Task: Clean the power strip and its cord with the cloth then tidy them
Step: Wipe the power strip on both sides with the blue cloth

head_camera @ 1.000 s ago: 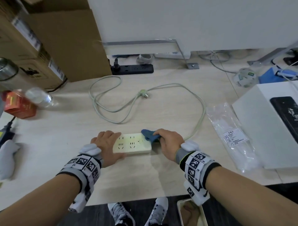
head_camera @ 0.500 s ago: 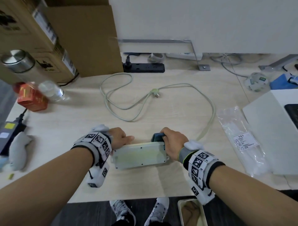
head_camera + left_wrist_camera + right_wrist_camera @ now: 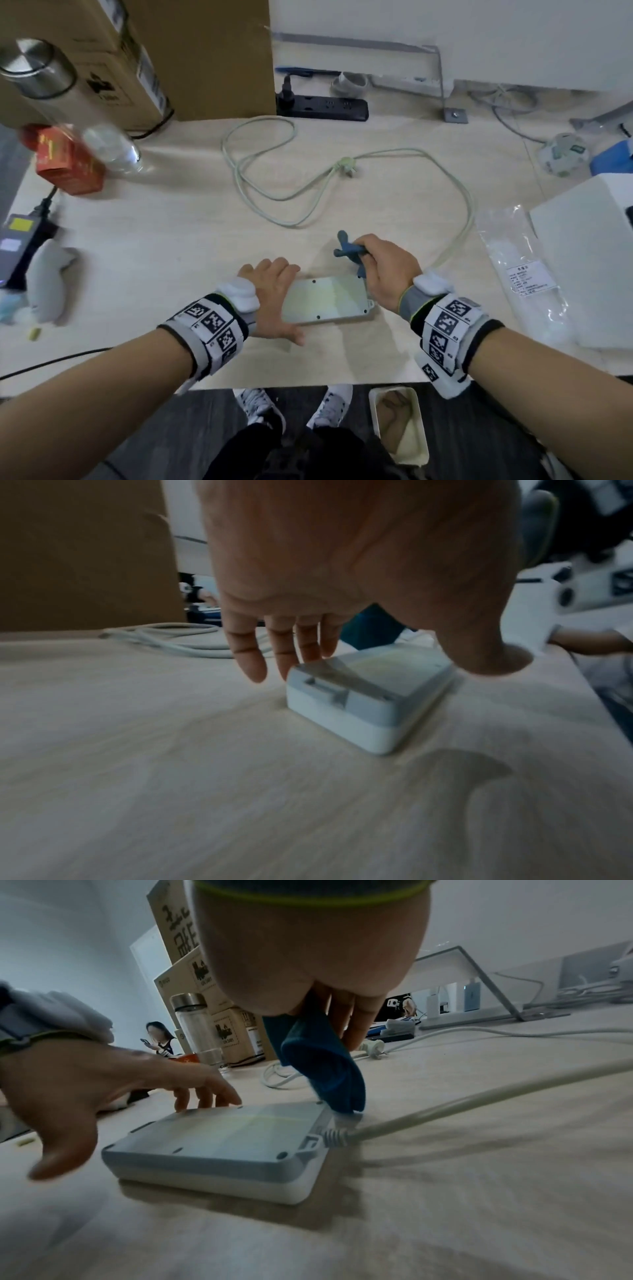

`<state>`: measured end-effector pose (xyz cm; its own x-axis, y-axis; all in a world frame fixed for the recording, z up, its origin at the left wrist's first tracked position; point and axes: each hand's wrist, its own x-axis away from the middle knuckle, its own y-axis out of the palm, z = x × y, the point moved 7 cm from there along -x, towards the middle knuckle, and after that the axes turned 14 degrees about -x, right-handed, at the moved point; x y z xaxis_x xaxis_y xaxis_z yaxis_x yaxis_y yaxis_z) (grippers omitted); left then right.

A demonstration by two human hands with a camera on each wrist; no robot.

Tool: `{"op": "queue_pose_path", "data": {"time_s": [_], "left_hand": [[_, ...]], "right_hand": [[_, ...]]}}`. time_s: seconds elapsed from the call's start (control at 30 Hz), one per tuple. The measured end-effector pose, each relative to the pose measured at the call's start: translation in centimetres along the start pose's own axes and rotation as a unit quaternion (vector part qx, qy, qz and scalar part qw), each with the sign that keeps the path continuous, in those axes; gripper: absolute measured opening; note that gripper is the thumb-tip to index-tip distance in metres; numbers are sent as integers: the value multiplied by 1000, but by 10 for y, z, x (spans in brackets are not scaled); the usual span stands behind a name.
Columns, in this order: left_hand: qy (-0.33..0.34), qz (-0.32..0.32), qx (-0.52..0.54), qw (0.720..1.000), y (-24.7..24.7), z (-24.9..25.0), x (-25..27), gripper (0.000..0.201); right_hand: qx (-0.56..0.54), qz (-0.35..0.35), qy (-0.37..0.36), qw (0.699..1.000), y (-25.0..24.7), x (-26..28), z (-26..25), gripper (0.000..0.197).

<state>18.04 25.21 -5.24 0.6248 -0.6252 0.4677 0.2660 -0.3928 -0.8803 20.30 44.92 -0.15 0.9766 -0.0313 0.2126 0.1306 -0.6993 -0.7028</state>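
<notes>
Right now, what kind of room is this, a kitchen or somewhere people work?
Probably an office or workshop, not a kitchen. A light wooden desk holds stacked cardboard boxes, a black power strip sits plugged in by the wall, and more cables trail behind.

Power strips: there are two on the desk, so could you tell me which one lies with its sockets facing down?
The white power strip between the hands: its screwed back faces up. The black power strip shows its sockets.

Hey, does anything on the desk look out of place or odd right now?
The white power strip lies upside down, screw holes up, sockets against the desk. Its cord sprawls in loose loops, the plug unplugged. Nothing looks spilled or damaged.
</notes>
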Motion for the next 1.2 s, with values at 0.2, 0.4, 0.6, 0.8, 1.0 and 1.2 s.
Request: {"op": "queue_pose_path", "data": {"time_s": [0.2,0.4,0.6,0.8,1.0,1.2], "left_hand": [[-1,13,-2,1000,12,-15,3,76],[-19,26,46,998,11,-34,-5,92],[-46,57,82,994,17,-45,10,97],[-42,62,116,990,21,-57,4,84],[-42,64,147,986,32,-60,0,80],[-59,103,154,981,35,-60,2,70]], "right_hand": [[-55,61,-46,996,-5,11,-5,31],[15,34,-214,976,6,23,-22,34],[173,-125,-204,955,56,40,21,50],[272,-198,-172,926,76,32,29,74],[259,-236,-239,906,108,27,-2,81],[238,-219,-248,913,156,10,-46,85]]}}
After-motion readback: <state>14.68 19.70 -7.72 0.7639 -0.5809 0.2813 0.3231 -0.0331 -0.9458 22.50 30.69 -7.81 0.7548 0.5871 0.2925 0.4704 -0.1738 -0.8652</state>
